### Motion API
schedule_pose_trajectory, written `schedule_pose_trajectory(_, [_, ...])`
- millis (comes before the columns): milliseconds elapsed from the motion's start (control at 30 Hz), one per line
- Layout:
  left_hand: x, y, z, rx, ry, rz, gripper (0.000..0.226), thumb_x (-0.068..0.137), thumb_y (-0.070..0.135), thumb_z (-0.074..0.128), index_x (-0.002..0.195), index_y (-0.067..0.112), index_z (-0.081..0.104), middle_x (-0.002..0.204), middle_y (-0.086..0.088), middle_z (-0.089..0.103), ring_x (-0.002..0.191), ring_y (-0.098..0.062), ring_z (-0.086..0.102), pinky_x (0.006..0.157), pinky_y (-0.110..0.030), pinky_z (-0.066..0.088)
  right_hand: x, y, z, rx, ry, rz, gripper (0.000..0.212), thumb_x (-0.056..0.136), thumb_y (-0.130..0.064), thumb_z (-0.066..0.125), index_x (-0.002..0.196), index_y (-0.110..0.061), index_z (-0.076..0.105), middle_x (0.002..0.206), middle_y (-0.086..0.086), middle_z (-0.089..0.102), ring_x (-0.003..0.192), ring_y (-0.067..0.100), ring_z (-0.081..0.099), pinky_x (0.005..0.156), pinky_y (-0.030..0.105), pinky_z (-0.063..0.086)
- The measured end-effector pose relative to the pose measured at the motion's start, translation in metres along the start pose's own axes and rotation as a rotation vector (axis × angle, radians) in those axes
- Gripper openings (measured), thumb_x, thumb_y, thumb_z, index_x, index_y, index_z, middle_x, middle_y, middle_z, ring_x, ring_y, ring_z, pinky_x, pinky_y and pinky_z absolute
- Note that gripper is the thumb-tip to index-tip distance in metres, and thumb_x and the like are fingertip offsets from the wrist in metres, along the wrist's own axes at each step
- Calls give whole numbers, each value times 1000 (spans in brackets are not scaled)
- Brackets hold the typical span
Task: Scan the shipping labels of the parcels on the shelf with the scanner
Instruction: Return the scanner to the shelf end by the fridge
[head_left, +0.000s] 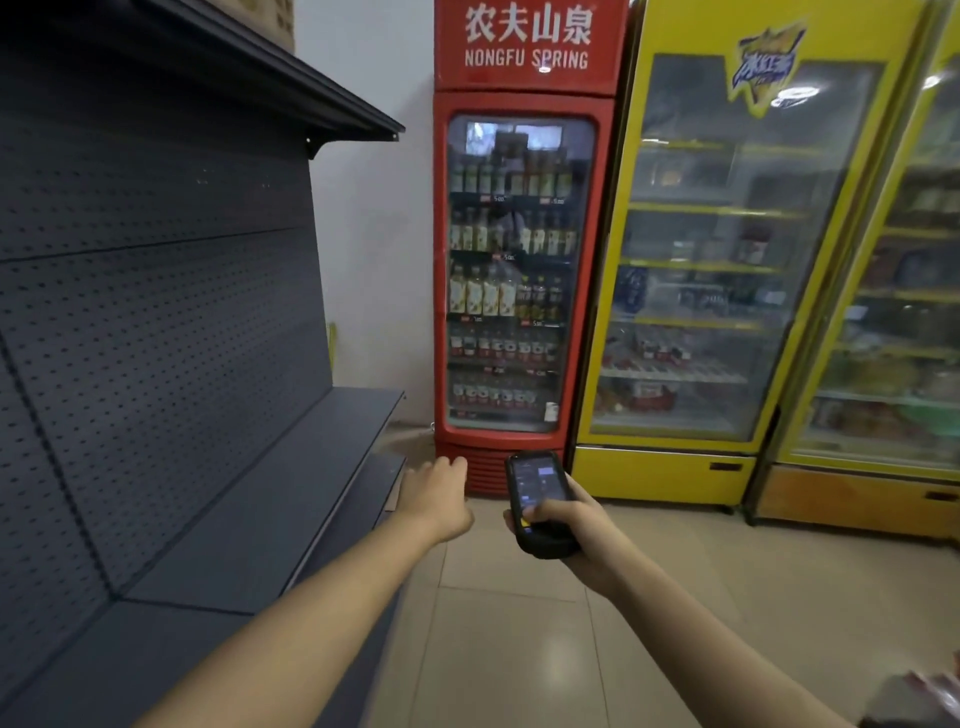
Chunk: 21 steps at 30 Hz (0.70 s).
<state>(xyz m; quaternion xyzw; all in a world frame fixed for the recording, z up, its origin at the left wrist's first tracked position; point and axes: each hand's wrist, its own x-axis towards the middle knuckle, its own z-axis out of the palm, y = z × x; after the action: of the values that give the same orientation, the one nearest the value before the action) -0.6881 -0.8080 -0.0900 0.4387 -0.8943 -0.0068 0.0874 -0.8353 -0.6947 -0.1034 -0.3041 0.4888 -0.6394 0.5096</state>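
Note:
My right hand (576, 525) grips a black handheld scanner (537, 499) with a lit screen, held upright at centre, thumb on its lower part. My left hand (436, 493) reaches forward just left of the scanner, fingers loosely spread, holding nothing, near the outer end of the dark grey metal shelf (249, 499). The shelf boards and the perforated back panel (156, 338) in view carry no parcels. No shipping label shows anywhere.
A red drinks fridge (519, 260) stands straight ahead against the white wall, with yellow glass-door fridges (727, 260) to its right. Beige floor tiles (519, 649) lie underfoot. An upper shelf board (311, 88) juts out at top left.

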Motion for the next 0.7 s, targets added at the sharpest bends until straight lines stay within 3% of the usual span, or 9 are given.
schedule_pose_trajectory(167, [66, 1, 9, 10, -10, -6, 34, 81, 26, 59, 111, 15, 48, 117, -9, 56, 111, -30, 55, 88, -38, 42, 63, -13, -25, 12, -2, 14, 55, 71, 15, 59, 122, -5, 55, 102, 26, 67, 83, 37, 69, 61, 33, 55])
schedule_pose_trajectory(300, [118, -5, 23, 13, -17, -8, 32, 82, 27, 59, 110, 15, 48, 117, -8, 56, 110, -29, 55, 87, -38, 42, 118, -15, -39, 13, -11, 23, 59, 69, 14, 63, 123, -8, 56, 113, 30, 65, 84, 36, 70, 70, 37, 56])
schedule_pose_trajectory(567, [234, -39, 49, -48, -45, -8, 31, 82, 27, 59, 108, 13, 49, 115, -9, 57, 107, -29, 56, 88, -38, 44, 243, -20, -43, -11, -1, 53, 55, 70, 13, 64, 120, -10, 58, 113, 27, 66, 84, 32, 71, 71, 36, 57])
schedule_pose_trajectory(700, [296, -68, 58, -47, -57, -12, 33, 82, 28, 58, 111, 13, 50, 116, -8, 57, 106, -27, 55, 88, -37, 45, 307, -25, -42, -29, 16, 64, 58, 68, 11, 66, 120, -11, 59, 113, 25, 67, 94, 35, 68, 70, 37, 56])
